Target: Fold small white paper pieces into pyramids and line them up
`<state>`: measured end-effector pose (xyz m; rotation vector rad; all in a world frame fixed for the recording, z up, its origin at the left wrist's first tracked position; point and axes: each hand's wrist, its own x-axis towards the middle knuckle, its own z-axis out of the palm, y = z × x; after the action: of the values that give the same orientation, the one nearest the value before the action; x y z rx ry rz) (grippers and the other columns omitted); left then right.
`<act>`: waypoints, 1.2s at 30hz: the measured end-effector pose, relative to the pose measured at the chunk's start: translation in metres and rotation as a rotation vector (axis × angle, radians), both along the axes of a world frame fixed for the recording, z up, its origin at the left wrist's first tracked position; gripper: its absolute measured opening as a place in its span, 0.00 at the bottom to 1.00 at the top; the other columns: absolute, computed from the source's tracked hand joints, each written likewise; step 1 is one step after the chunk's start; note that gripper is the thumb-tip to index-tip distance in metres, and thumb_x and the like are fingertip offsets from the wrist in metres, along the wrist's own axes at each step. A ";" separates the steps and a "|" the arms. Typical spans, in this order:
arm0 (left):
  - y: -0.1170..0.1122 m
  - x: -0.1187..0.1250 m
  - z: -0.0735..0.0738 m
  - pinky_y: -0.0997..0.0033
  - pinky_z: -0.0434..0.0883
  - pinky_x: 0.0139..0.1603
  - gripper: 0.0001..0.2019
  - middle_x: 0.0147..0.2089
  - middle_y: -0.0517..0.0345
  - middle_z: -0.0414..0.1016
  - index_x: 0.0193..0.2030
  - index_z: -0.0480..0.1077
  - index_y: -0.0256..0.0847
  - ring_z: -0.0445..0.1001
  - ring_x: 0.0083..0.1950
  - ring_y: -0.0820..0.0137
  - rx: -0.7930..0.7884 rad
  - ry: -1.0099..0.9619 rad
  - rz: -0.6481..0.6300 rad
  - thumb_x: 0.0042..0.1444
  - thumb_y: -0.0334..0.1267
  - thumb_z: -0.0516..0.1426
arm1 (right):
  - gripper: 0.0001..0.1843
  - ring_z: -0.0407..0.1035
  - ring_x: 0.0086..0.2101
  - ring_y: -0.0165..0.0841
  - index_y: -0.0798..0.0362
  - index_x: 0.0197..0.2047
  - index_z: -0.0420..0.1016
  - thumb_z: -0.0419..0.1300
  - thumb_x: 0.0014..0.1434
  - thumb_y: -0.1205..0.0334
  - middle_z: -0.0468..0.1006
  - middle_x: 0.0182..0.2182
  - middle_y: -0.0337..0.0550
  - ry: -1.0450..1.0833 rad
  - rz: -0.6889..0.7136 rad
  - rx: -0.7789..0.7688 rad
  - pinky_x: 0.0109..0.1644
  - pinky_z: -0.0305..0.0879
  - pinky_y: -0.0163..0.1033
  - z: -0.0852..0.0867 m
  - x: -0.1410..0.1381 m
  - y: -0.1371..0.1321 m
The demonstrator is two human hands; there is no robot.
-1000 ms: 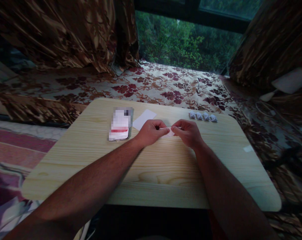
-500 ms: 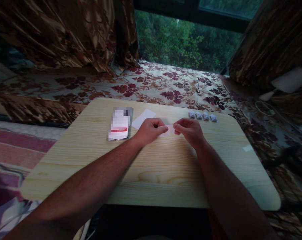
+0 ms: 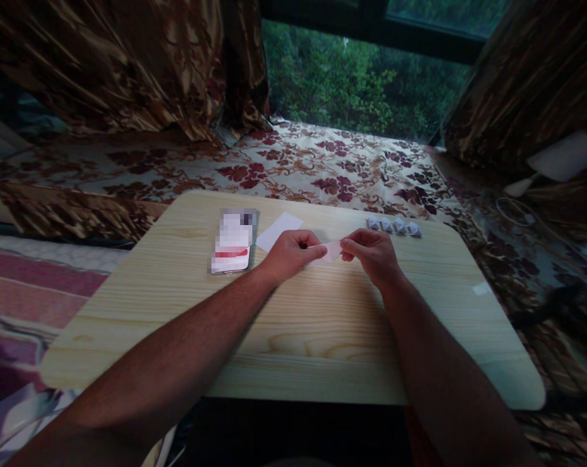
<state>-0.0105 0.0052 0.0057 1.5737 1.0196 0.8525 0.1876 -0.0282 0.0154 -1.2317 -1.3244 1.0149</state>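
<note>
paper piece (image 3: 332, 251), small, narrow and whitish with a faint pink cast, is over the desk (image 3: 322, 350), pinched by the fingers of the left hand (image 3: 294, 254) and right hand (image 3: 371, 253); the hands sit farther apart than a second ago, baring more paper between.

The right hand (image 3: 373, 255) has drawn away from the left hand (image 3: 292, 254) — more paper (image 3: 332, 251) shows between.

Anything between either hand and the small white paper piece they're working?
Nothing visible. The bare left hand grips the small white paper piece; the bare right hand pinches its right end. The flat white rectangular paper sheet lies beyond the left hand, the four small white angular shapes beyond the right, none in between.
</note>
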 end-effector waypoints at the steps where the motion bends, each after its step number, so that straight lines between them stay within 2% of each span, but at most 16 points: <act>1: 0.000 0.000 -0.001 0.76 0.53 0.24 0.13 0.21 0.63 0.67 0.27 0.73 0.36 0.60 0.23 0.78 0.004 0.003 -0.007 0.48 0.45 0.64 | 0.09 0.69 0.20 0.28 0.56 0.26 0.77 0.67 0.51 0.59 0.78 0.19 0.40 -0.002 -0.001 -0.001 0.27 0.66 0.34 0.000 0.000 0.000; 6: 0.000 0.000 -0.001 0.75 0.55 0.25 0.13 0.23 0.62 0.68 0.29 0.74 0.35 0.61 0.24 0.77 0.003 -0.010 -0.042 0.49 0.46 0.63 | 0.08 0.68 0.20 0.27 0.55 0.24 0.76 0.67 0.50 0.61 0.77 0.18 0.39 0.007 -0.023 0.009 0.26 0.64 0.33 0.001 -0.001 -0.001; 10: -0.002 0.000 0.003 0.75 0.58 0.26 0.13 0.25 0.61 0.70 0.30 0.75 0.35 0.63 0.25 0.76 -0.022 -0.062 -0.025 0.50 0.45 0.62 | 0.09 0.68 0.20 0.27 0.55 0.25 0.76 0.67 0.51 0.59 0.76 0.18 0.38 0.008 -0.028 0.011 0.26 0.64 0.33 0.001 -0.002 -0.001; 15: -0.002 0.001 0.003 0.74 0.60 0.28 0.12 0.26 0.60 0.72 0.30 0.76 0.35 0.65 0.27 0.75 0.003 -0.070 0.083 0.49 0.44 0.63 | 0.11 0.67 0.20 0.27 0.54 0.33 0.75 0.68 0.51 0.55 0.75 0.20 0.35 0.068 -0.062 0.037 0.25 0.64 0.33 -0.001 -0.006 0.001; 21: -0.001 0.003 0.003 0.74 0.62 0.30 0.11 0.27 0.59 0.74 0.30 0.77 0.36 0.67 0.29 0.74 0.044 -0.079 0.200 0.49 0.44 0.64 | 0.11 0.61 0.18 0.24 0.54 0.28 0.73 0.66 0.53 0.55 0.70 0.17 0.33 0.015 -0.088 0.039 0.22 0.58 0.32 -0.003 -0.008 0.002; 26: -0.002 0.006 0.002 0.73 0.63 0.30 0.11 0.27 0.59 0.75 0.30 0.77 0.36 0.68 0.28 0.74 0.074 -0.056 0.208 0.49 0.44 0.64 | 0.12 0.61 0.17 0.25 0.54 0.26 0.74 0.66 0.53 0.55 0.71 0.17 0.35 -0.035 -0.070 0.008 0.22 0.57 0.32 -0.006 -0.010 0.000; 32: -0.002 0.009 -0.005 0.73 0.65 0.28 0.11 0.27 0.58 0.76 0.34 0.77 0.37 0.70 0.26 0.74 0.092 -0.112 0.198 0.49 0.43 0.64 | 0.11 0.62 0.18 0.25 0.54 0.25 0.73 0.65 0.53 0.57 0.72 0.17 0.35 -0.004 -0.032 0.003 0.22 0.59 0.33 -0.003 -0.015 -0.003; 36: -0.004 0.008 -0.004 0.74 0.65 0.27 0.10 0.24 0.59 0.74 0.32 0.75 0.37 0.71 0.25 0.74 0.094 -0.117 0.193 0.51 0.43 0.63 | 0.10 0.64 0.18 0.26 0.54 0.26 0.72 0.65 0.53 0.57 0.73 0.18 0.36 0.006 -0.008 0.004 0.23 0.60 0.33 -0.003 -0.017 -0.003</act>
<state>-0.0022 0.0015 0.0018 1.5004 1.0711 1.1262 0.1707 -0.0314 0.0121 -1.2286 -1.3156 1.0093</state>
